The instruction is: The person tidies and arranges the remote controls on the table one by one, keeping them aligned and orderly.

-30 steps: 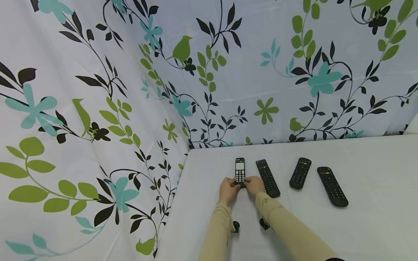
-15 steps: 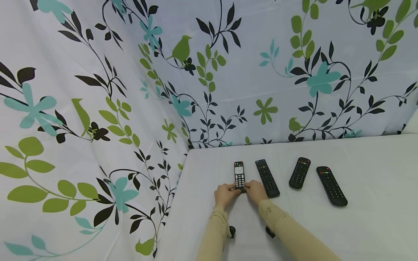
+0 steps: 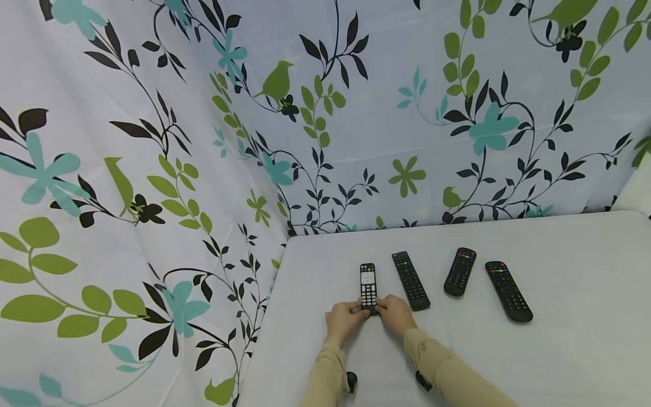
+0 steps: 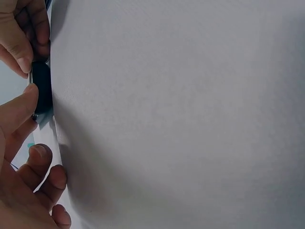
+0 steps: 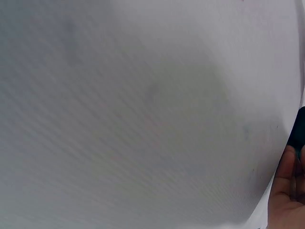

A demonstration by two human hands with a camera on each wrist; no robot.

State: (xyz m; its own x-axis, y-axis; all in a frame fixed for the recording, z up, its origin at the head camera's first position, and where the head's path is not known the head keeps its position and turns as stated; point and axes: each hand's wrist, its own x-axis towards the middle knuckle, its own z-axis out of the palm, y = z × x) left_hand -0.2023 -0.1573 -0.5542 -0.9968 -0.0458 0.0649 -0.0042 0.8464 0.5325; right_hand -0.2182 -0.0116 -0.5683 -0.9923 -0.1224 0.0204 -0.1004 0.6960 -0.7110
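Note:
A slim black remote control (image 3: 368,285) with white and grey buttons points away from me at the left of the white table. My left hand (image 3: 343,320) pinches its lower left edge, thumb near the bottom end. On the other side, my right hand (image 3: 396,315) grips the lower right edge. From the left wrist, the dark end of the remote control (image 4: 43,88) shows between the fingertips of both hands, close over the cloth. The right wrist view catches only a dark corner of the remote control (image 5: 299,129) beside some fingers.
Just right of the hands lies a longer black remote (image 3: 411,281), slightly slanted. Farther right are two more black remotes, one shorter (image 3: 460,272) and one longer (image 3: 509,291). A patterned curtain (image 3: 407,113) borders the white-covered table (image 3: 574,271) behind and on the left.
Both hands have drawn the pinched remote control toward me, so its top now sits nearer than the neighbouring remote's top. The other remotes stay in place; the head view has shifted slightly.

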